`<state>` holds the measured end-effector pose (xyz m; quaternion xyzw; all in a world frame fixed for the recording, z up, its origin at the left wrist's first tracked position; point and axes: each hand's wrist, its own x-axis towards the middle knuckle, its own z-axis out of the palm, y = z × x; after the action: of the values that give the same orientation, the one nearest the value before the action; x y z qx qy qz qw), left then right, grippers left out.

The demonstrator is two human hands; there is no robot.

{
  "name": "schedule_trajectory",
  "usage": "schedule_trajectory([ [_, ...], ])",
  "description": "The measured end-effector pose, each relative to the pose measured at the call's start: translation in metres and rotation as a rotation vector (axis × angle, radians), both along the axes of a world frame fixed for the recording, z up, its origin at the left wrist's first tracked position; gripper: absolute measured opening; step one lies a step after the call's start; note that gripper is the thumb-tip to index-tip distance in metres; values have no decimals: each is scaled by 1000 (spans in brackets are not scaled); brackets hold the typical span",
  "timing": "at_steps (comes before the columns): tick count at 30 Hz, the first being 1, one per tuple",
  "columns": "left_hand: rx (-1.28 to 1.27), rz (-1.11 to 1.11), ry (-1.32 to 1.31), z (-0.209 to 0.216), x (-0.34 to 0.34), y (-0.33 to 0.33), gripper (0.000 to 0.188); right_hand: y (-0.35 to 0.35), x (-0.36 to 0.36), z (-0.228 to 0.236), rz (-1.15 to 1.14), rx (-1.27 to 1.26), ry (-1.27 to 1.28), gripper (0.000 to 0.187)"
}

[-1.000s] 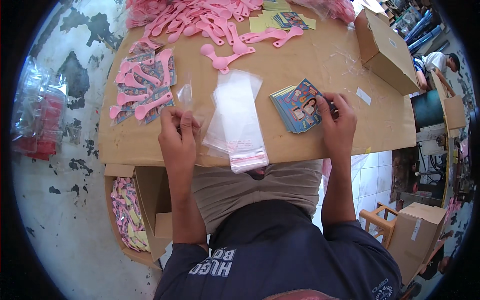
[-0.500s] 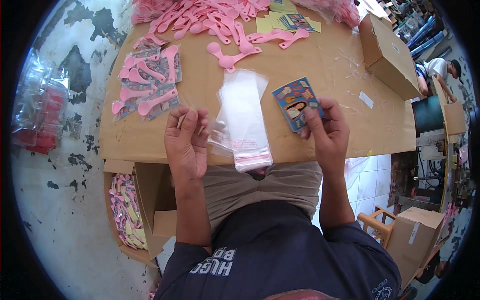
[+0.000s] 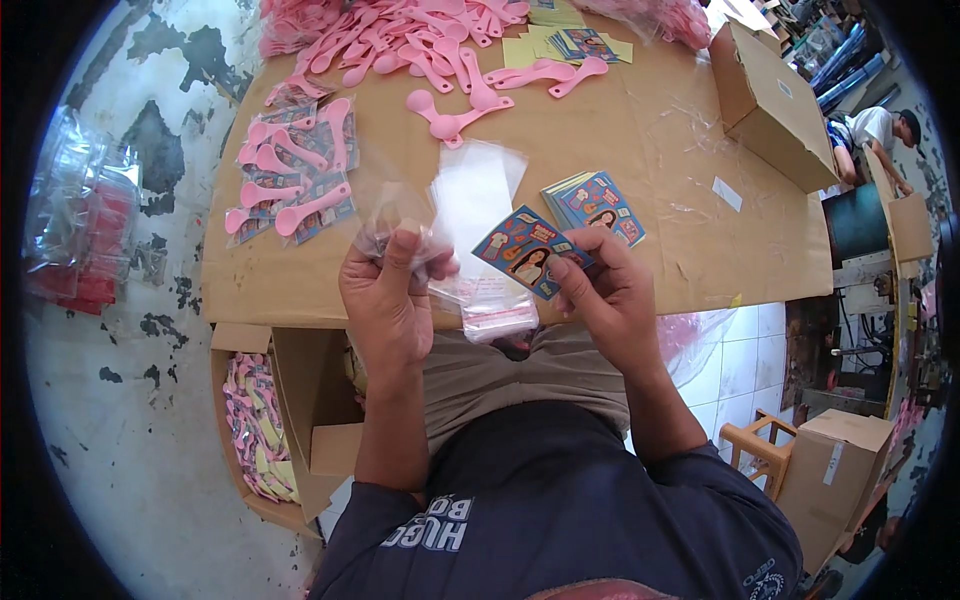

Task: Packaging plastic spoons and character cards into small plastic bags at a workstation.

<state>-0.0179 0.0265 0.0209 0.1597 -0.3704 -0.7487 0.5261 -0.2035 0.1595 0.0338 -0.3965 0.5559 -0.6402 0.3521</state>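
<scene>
- Leftward from the card stack, a card has been carried by the right hand since half a second ago.
- Bare table is left between the card stack and the cardboard box; the near edge is overhung by the sleeve pile.
- The card is pinched between right thumb and fingers, held between the card stack and the left hand.
- A clear bag is gripped by the left hand.
- Counted: one held card, one held bag, one card stack; bagged spoons are too overlapped for counting.
</scene>
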Motion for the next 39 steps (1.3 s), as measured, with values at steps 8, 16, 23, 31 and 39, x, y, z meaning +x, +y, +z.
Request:
schedule_trajectory([
  [8, 46, 23, -97, 18, -17, 10, 22, -1, 7, 9, 14, 17, -173, 19],
  [16, 62, -109, -2, 12, -19, 14, 26, -11, 19, 8, -44, -42, -205, 17],
  [23, 104, -26, -37, 11, -14, 9, 25, -9, 12, 3, -145, -65, -184, 18],
  [31, 132, -64, 4, 10, -24, 16, 28, -15, 24, 3, -18, -14, -224, 16],
  [39, 50, -115, -127, 14, -26, 20, 23, -13, 7, 8, 168, 113, -87, 20],
])
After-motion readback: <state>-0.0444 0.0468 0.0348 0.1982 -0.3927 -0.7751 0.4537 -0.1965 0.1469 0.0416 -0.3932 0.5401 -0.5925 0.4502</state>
